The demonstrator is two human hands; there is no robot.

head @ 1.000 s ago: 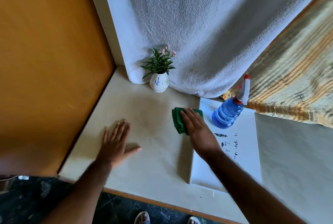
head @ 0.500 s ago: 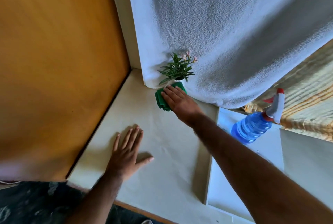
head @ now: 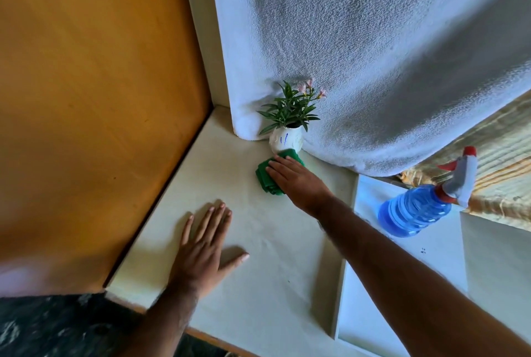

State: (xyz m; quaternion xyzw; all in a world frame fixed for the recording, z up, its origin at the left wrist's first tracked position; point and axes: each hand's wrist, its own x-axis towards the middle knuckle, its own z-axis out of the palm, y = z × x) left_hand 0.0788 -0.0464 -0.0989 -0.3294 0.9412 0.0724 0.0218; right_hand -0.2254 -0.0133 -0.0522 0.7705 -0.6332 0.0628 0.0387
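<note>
My right hand point(head: 297, 180) presses flat on a folded green cloth point(head: 265, 180) on the cream table point(head: 258, 241), right in front of a small white vase point(head: 287, 139) with a green plant and pink flowers. The cloth touches the vase's base. My left hand point(head: 202, 250) lies flat on the table nearer to me, fingers spread, holding nothing. A blue spray bottle point(head: 416, 210) with a red-and-white trigger stands on a white board point(head: 382, 285) to the right.
An orange panel point(head: 94, 112) walls the table's left side. A white towel point(head: 373, 55) hangs behind the vase, with striped fabric point(head: 500, 155) at the far right. Small dark marks point(head: 423, 250) dot the white board. The table's front edge runs along the bottom.
My right hand slid the green cloth from the white board's edge leftward and away, up to the vase. My left hand stayed flat on the table. The view shifted left.
</note>
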